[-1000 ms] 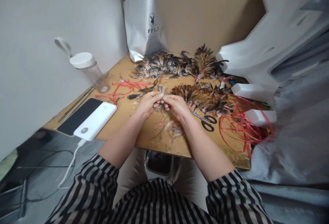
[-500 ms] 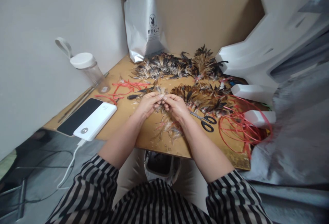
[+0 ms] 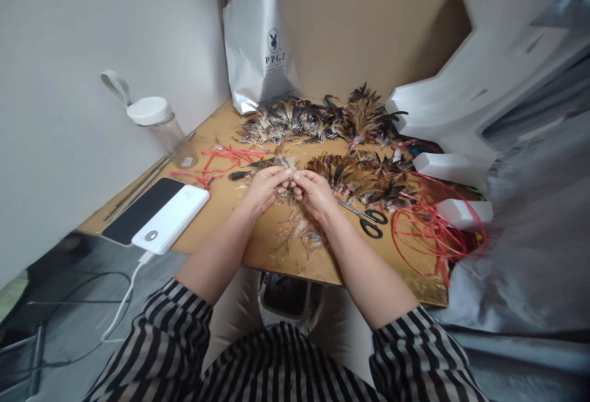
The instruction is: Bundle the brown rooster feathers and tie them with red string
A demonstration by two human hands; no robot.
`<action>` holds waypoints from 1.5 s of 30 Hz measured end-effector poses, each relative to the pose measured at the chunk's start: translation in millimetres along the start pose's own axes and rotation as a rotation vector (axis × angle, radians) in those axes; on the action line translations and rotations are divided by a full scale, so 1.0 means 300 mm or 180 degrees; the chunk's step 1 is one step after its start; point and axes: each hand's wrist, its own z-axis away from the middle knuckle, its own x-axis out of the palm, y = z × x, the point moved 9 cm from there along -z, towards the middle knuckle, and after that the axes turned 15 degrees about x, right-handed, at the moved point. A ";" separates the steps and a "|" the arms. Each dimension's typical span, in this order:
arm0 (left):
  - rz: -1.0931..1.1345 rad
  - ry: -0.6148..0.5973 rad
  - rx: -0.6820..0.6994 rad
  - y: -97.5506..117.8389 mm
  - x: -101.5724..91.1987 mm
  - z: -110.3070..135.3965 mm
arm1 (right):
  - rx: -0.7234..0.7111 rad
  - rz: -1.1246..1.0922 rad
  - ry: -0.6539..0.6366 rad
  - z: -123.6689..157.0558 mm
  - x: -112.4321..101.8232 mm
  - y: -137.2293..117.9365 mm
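My left hand (image 3: 268, 187) and my right hand (image 3: 313, 192) meet over the middle of the table, fingertips pinched close together. Between them they grip pale, fluffy feathers (image 3: 288, 161), whose tips stick out beyond the fingers; the quill ends are hidden. Just right of my right hand lies a heap of brown and black feathers (image 3: 354, 171). Loose pale feather scraps (image 3: 304, 230) are scattered on the table below my hands. Black-handled scissors (image 3: 371, 222) lie beside my right wrist. A few dark feathers (image 3: 239, 175) rest left of my fingers.
More feather bundles (image 3: 295, 120) line the back, before a silver bag (image 3: 255, 51). Red strips (image 3: 230, 157) lie left; a red tangle (image 3: 428, 224) lies right. A bottle (image 3: 159, 128), a phone (image 3: 142, 208) and a cabled white power bank (image 3: 173, 217) occupy the left side.
Both hands keep their pinch at nearly the same spot. The whole view has shifted very slightly; nothing on the table has visibly moved.
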 end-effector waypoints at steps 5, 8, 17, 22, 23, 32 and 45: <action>-0.0351 0.0174 0.0041 0.007 -0.025 -0.002 | -0.0542 0.0961 0.0540 0.012 -0.032 -0.058; -0.0305 0.0321 0.0074 0.010 -0.046 -0.008 | -0.0601 0.1191 0.0791 -0.003 -0.091 -0.079; -0.0004 0.0646 0.0043 0.009 -0.084 -0.019 | -0.0528 0.3000 0.1200 -0.025 -0.153 -0.070; 0.0012 0.0525 0.0049 0.005 -0.075 -0.018 | -0.0343 0.3790 0.1359 -0.030 -0.120 -0.034; 0.0010 0.0517 0.0044 0.002 -0.075 -0.018 | -0.0298 0.3886 0.1354 -0.033 -0.115 -0.026; -0.0004 0.0467 0.0001 -0.010 -0.077 -0.018 | -0.0307 0.3430 0.1271 -0.028 -0.129 -0.047; -0.0037 0.0445 -0.0072 -0.015 -0.075 -0.015 | -0.0153 0.4076 0.1317 -0.024 -0.121 -0.022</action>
